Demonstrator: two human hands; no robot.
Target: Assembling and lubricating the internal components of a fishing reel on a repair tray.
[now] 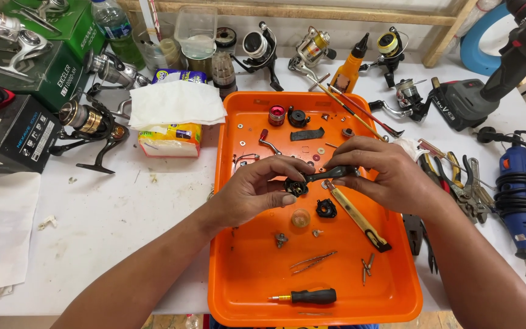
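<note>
Head view: your left hand is curled closed, thumb and fingers pinching the round black end of a dark reel part. Your right hand is also closed, fingertips gripping the slim handle end of the same part. You hold the part between both hands, just above the orange tray, near its middle. Below the hands in the tray: a small black gear piece, a clear amber cap, tweezers, a black-handled screwdriver. A gold-and-black tool lies just beside your right hand
</note>
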